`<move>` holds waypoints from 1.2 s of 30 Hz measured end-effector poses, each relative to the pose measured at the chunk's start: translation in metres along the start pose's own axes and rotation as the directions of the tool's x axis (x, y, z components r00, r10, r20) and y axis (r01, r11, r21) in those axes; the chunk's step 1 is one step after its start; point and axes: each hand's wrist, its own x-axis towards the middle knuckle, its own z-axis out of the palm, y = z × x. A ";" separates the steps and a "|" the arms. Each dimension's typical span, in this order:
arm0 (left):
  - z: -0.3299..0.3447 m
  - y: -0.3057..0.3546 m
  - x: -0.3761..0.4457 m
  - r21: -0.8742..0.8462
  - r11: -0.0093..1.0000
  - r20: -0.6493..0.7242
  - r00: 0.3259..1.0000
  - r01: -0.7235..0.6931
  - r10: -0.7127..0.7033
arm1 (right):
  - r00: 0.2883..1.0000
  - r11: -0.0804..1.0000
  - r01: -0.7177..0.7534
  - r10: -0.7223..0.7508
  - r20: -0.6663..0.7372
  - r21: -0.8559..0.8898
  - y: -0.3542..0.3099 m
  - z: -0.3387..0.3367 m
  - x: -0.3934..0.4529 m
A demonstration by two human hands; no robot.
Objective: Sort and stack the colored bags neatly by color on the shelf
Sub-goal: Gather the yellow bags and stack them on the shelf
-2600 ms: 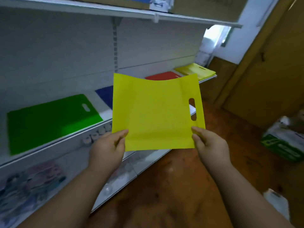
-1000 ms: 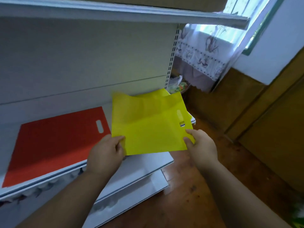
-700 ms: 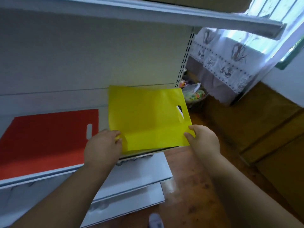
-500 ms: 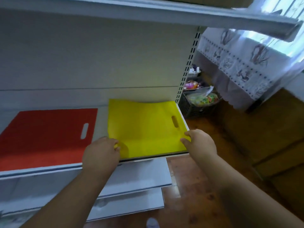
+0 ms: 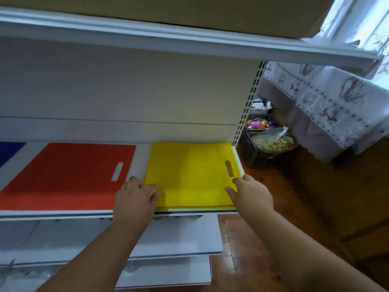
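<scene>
Looking left of our hands, we see a blue bag (image 5: pixel 9 150), then a red bag (image 5: pixel 63 175), flat on the shelf (image 5: pixel 63 213). Our left hand (image 5: pixel 134 199) and right hand (image 5: pixel 250 197) press spread fingers on the yellow bag (image 5: pixel 189 173) between them. We think this one only needs squaring up.

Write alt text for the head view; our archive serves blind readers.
Both hands, left hand and right hand, rest on a yellow bag lying flat at a white shelf's right end, beside a red bag.
</scene>
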 end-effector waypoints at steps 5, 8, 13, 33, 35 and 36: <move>-0.026 -0.025 -0.024 -0.169 0.985 -0.066 0.997 -0.041 0.030 | 0.981 0.971 0.195 -0.190 -0.048 0.142 -0.072 -0.014 -0.015; -0.057 -0.066 -0.051 -0.213 0.976 -0.106 0.994 -0.040 0.018 | 0.940 0.910 0.334 -0.303 -0.156 0.245 -0.143 -0.025 -0.026; -0.118 -0.184 -0.116 -0.265 0.952 0.000 0.987 0.155 -0.161 | 0.861 0.785 0.506 -0.440 -0.254 0.356 -0.295 -0.036 -0.060; -0.270 -0.569 -0.221 -0.207 0.690 -0.207 0.658 0.694 -0.724 | 0.462 0.266 0.799 -0.846 -0.267 0.540 -0.796 -0.045 -0.097; -0.287 -0.606 -0.230 -0.195 0.638 -0.226 0.599 0.745 -0.768 | 0.399 0.209 0.814 -0.879 -0.260 0.542 -0.851 -0.050 -0.106; -0.294 -0.625 -0.235 -0.192 0.613 -0.241 0.569 0.766 -0.786 | 0.374 0.189 0.823 -0.890 -0.260 0.536 -0.876 -0.052 -0.112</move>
